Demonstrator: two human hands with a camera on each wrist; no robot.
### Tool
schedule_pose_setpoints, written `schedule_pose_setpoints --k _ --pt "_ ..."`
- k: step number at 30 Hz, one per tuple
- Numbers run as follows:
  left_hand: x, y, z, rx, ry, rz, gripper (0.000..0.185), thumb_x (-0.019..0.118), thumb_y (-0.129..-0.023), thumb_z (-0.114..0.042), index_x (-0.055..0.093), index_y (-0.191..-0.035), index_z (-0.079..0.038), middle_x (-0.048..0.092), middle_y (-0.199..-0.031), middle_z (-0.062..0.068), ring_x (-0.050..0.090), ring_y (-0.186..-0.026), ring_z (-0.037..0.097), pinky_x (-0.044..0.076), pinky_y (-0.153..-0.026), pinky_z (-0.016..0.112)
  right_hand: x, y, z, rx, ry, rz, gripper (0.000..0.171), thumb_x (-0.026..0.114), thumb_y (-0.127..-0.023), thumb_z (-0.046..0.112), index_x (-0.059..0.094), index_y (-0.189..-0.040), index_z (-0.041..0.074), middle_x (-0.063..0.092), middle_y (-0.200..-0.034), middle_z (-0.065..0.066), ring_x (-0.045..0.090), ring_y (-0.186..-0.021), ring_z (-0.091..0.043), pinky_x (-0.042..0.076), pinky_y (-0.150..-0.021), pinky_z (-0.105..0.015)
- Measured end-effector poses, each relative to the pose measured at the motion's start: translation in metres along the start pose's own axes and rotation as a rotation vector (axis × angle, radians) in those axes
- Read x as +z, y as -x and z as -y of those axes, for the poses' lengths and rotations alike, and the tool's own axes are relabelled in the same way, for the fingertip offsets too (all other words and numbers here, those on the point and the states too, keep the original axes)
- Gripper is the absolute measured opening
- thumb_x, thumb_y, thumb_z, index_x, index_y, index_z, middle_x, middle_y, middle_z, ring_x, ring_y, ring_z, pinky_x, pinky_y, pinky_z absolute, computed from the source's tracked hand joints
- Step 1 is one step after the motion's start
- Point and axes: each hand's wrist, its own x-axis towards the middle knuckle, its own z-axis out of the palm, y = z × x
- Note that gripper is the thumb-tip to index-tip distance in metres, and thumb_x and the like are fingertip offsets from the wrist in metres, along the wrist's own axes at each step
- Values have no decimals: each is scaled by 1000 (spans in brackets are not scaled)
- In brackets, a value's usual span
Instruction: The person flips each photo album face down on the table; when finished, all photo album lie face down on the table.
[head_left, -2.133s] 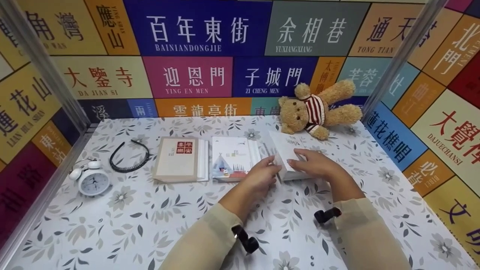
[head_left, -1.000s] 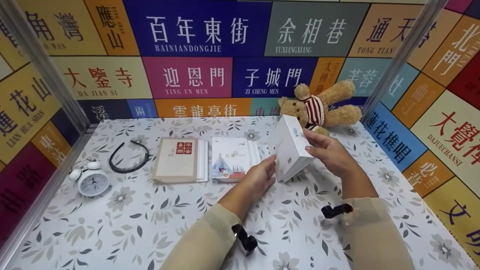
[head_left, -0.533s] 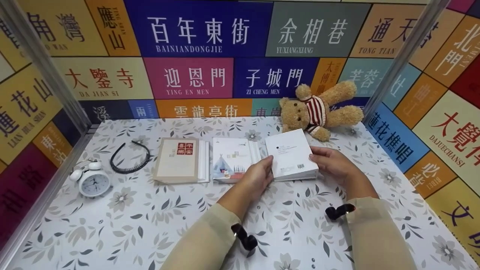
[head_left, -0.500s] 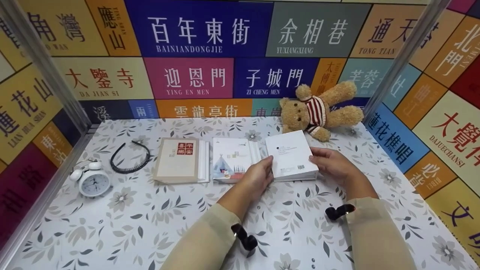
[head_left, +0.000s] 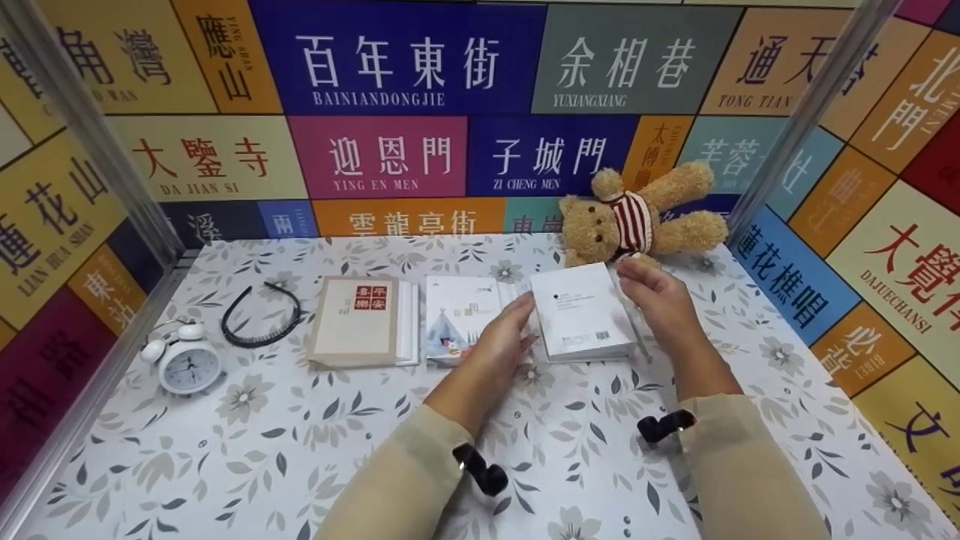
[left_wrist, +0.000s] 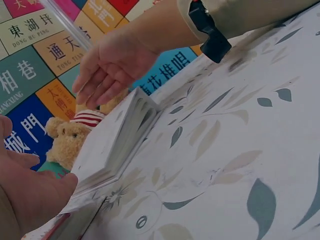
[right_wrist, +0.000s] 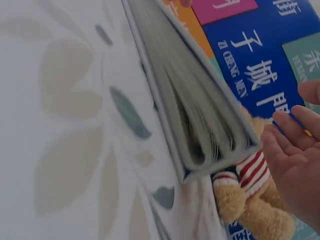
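Note:
A thick white photo album lies on the table with its barcode side up; its fanned inner pages show in the right wrist view. My left hand is beside the album's left edge, fingers fairly straight and gripping nothing. Over the far right corner hovers my right hand, its fingers extended and apart from the album in the right wrist view. To the left lie an album with a tent picture, partly covered by my left hand, and a beige album with a red stamp.
A teddy bear in a striped shirt lies behind the white album, against the back wall. At the left are a black headband and a white alarm clock. Printed panels enclose the floral-covered table.
My right hand has tipped the white album up and turned it over, barcode side up. Both hands have since let go, the right one moving up toward the bear.

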Motion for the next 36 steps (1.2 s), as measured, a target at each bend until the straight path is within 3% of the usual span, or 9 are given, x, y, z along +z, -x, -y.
schedule_pose_setpoints --k 4,7,9,13,16,21,25,30,36 --pt "-14 5 -12 32 -175 2 67 51 -111 -38 31 -170 -14 30 -178 7 24 -167 35 32 -133 53 28 2 9 -92 -52 56 57 56 -111 13 39 -165 3 51 -163 -23 57 -146 -22 55 -109 -20" --pt "-30 9 -20 12 -260 -9 71 51 -110 -45 26 -172 -21 29 -179 5 26 -165 42 34 -132 53 50 1 11 -97 6 106 57 58 -111 17 41 -164 5 55 -160 -21 60 -144 -25 57 -107 -23" --pt "-43 12 -26 2 -270 -22 72 51 -110 -46 24 -172 -23 27 -180 3 26 -165 44 33 -132 53 66 -1 12 -102 53 141 58 61 -110 21 43 -163 6 57 -159 -19 58 -146 -28 55 -113 -29" --pt "-70 15 -38 55 -277 -58 73 51 -110 -44 24 -172 -18 26 -180 7 25 -167 35 26 -136 49 94 -4 13 -125 82 217 61 64 -109 25 44 -163 5 55 -160 -20 53 -151 -34 46 -125 -44" --pt "-88 17 -45 94 -274 -95 73 52 -110 -40 24 -172 -14 27 -179 11 24 -167 31 25 -137 47 112 -7 14 -130 83 253 61 64 -109 28 44 -163 7 54 -161 -20 54 -149 -35 45 -125 -50" --pt "-115 23 -56 104 -288 -150 72 51 -111 -40 22 -172 -14 25 -179 11 23 -167 34 20 -138 49 139 -11 19 -112 90 284 61 64 -108 33 46 -162 12 54 -162 -16 54 -149 -34 46 -124 -52" --pt "-126 26 -60 84 -289 -164 70 49 -112 -41 22 -172 -18 23 -181 7 20 -168 33 14 -139 52 152 -13 23 -116 89 275 61 65 -108 32 47 -162 11 56 -161 -14 52 -151 -34 45 -126 -51" --pt "-128 23 -58 71 -308 -182 69 49 -111 -40 24 -172 -19 23 -181 6 20 -169 27 15 -139 48 155 -12 19 -121 95 269 62 66 -107 30 46 -162 8 55 -161 -15 52 -151 -34 42 -128 -50" --pt "-126 22 -49 28 -356 -213 75 51 -110 -37 17 -173 -16 13 -183 5 9 -171 26 9 -140 45 158 -8 13 -25 182 295 64 67 -106 39 48 -162 15 51 -166 -8 47 -155 -32 40 -129 -50"
